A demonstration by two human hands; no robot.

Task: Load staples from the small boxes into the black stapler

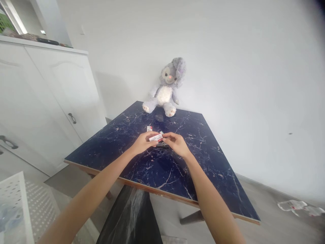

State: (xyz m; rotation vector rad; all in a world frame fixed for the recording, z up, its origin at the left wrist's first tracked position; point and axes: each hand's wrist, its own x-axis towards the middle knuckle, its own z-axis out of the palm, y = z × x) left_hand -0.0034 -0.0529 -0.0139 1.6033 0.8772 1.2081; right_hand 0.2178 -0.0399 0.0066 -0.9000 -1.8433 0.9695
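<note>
A small white-and-red box (pixel 155 137) is held over the middle of the dark blue marbled table (pixel 106 145). My left hand (pixel 142 143) is closed on its left end, thumb along the near side. At the right end, the fingers of my right hand (pixel 176 144) pinch the same box. Just behind my left hand stands a second small white-and-red item (pixel 149 128). Beneath the held box lies a dark, shiny object (pixel 162 144), mostly covered by my hands, so its kind is unclear. A bit of something greenish shows behind the box.
A grey plush toy (pixel 165 88) sits at the table's back edge against the white wall. White cabinets (pixel 50 91) stand on the left. A white perforated basket (pixel 27 206) is at lower left. Clear plastic bottles (pixel 291 205) lie on the floor at right.
</note>
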